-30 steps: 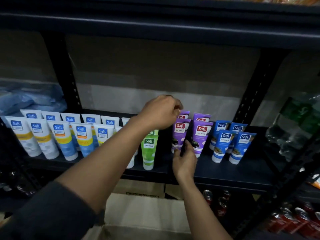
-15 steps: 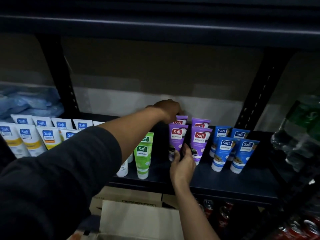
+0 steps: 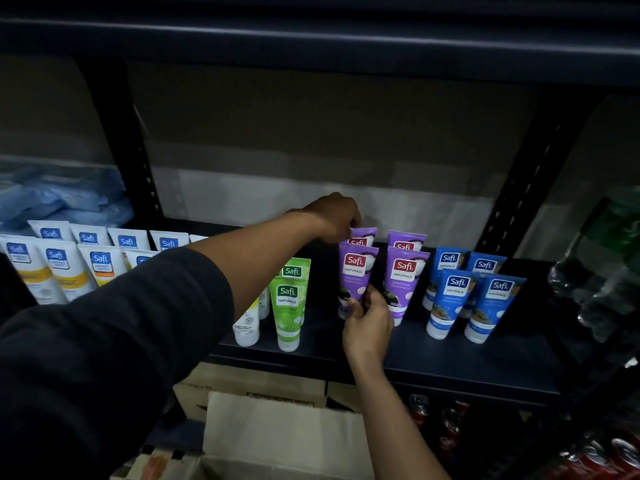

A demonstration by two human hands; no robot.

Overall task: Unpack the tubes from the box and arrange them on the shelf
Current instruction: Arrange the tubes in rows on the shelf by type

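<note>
Tubes (image 3: 289, 299) stand cap-down in rows on the shelf (image 3: 450, 362), above the open box (image 3: 277, 431). The left hand (image 3: 337, 216) reaches to the back, its grip pinching the top of the rear purple tube (image 3: 363, 234). The grip of the right hand (image 3: 369, 323) is curled round the lower part of the front purple tube (image 3: 356, 271); both stand in the left purple column.

blue plastic bags (image 3: 62, 199) left, clear bottles (image 3: 595, 282) right, red cans (image 3: 620, 452) below.
</note>
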